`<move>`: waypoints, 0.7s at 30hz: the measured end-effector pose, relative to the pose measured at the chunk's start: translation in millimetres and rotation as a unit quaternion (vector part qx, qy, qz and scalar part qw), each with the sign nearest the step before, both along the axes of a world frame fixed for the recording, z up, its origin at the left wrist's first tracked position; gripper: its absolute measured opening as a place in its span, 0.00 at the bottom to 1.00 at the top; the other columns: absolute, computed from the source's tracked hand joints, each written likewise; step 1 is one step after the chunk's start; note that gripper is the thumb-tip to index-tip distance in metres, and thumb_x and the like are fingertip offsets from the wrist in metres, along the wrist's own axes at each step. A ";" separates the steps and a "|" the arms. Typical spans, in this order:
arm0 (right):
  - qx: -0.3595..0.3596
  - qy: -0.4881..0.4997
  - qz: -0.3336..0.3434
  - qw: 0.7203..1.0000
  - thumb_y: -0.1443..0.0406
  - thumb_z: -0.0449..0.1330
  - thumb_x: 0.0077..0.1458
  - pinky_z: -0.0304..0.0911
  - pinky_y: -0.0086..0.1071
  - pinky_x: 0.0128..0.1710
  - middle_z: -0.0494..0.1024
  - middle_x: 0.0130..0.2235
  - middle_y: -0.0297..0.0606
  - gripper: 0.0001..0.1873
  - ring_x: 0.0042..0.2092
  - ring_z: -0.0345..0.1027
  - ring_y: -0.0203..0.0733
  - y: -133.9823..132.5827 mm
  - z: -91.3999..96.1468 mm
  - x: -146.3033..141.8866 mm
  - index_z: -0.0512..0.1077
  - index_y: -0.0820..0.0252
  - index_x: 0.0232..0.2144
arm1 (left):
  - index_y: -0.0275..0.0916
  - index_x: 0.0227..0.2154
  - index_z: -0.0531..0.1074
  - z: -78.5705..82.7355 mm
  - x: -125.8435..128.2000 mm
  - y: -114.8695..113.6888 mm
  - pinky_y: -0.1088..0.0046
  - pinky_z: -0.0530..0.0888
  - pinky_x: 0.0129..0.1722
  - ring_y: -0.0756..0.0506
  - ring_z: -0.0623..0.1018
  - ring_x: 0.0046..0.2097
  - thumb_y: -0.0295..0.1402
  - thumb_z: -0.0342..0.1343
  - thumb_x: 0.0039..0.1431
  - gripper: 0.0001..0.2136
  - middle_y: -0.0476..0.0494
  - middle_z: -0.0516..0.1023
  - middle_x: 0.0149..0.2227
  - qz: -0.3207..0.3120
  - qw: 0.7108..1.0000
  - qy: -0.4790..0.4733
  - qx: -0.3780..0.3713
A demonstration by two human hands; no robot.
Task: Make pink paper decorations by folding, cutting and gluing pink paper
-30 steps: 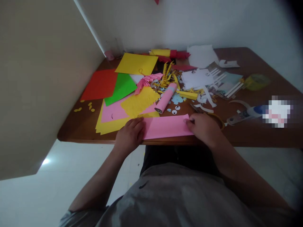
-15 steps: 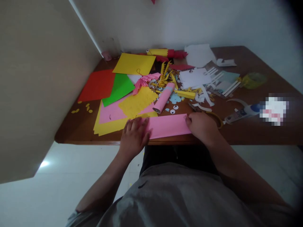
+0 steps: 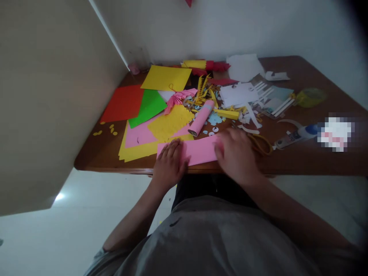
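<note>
A folded strip of pink paper [image 3: 200, 150] lies along the front edge of the table. My left hand [image 3: 169, 163] rests flat on its left part, fingers stretched out and pressing it down. Over the right end of the strip is my right hand [image 3: 237, 155], slightly blurred, with the thumb apart from the fingers and touching the paper; its fingertips are partly hidden. Just behind the strip lie a pink paper roll [image 3: 202, 119] and googly eyes [image 3: 215, 129]. Yellow-handled scissors [image 3: 261, 143] sit to the right of my right hand.
Sheets of yellow [image 3: 166, 78], red [image 3: 122, 102] and green paper [image 3: 149, 107] cover the table's left side. Paper scraps [image 3: 205, 92] and a pink paper fan [image 3: 175, 100] fill the middle. A glue bottle [image 3: 297, 136] and a tape roll [image 3: 310, 97] lie at right.
My right hand has gone from pinching the strip's right end to lying over it, a little further left. The left hand stays on the paper. The view has shifted slightly.
</note>
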State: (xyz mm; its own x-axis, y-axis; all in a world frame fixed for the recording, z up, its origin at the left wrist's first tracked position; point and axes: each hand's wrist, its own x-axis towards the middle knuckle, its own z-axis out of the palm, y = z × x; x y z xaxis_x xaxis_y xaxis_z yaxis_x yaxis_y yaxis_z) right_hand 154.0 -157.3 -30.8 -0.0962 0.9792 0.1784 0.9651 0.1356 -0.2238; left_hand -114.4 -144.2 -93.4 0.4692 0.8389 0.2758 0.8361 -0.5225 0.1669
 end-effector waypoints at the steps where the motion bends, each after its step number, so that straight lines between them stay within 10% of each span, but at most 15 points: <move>1: 0.009 0.012 0.092 0.996 0.58 0.54 0.76 0.57 0.56 0.74 0.76 0.70 0.58 0.25 0.73 0.65 0.64 -6.9 -5.1 -11.9 0.75 0.64 0.66 | 0.36 0.78 0.61 -0.7 0.7 -0.1 0.46 0.64 0.79 0.32 0.68 0.78 0.43 0.52 0.77 0.31 0.28 0.69 0.76 0.002 1.000 -0.003 0.004; 5: -0.021 0.015 0.277 0.960 0.48 0.58 0.75 0.40 0.60 0.83 0.67 0.77 0.56 0.38 0.81 0.53 0.61 -28.3 -33.7 -51.5 0.67 0.66 0.76 | 0.34 0.76 0.62 -3.6 0.5 1.0 0.47 0.64 0.79 0.32 0.68 0.78 0.40 0.52 0.75 0.31 0.27 0.69 0.76 -0.001 1.000 -0.004 0.008; 21: -0.039 -0.028 0.137 0.989 0.42 0.62 0.71 0.51 0.55 0.80 0.52 0.81 0.64 0.54 0.83 0.48 0.63 -66.3 -63.5 9.4 0.54 0.73 0.81 | 0.35 0.77 0.62 -2.3 -0.9 0.9 0.47 0.61 0.79 0.31 0.68 0.78 0.50 0.52 0.77 0.34 0.27 0.68 0.76 0.019 1.000 0.002 0.007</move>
State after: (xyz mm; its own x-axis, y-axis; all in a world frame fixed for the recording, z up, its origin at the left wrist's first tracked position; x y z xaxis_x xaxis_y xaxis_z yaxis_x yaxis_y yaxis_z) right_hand 163.4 -223.7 -94.3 -0.3668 0.9259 0.0906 0.9061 0.3776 -0.1905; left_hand -115.3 -143.3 -95.7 0.4383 0.8519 0.2866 0.8560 -0.4929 0.1560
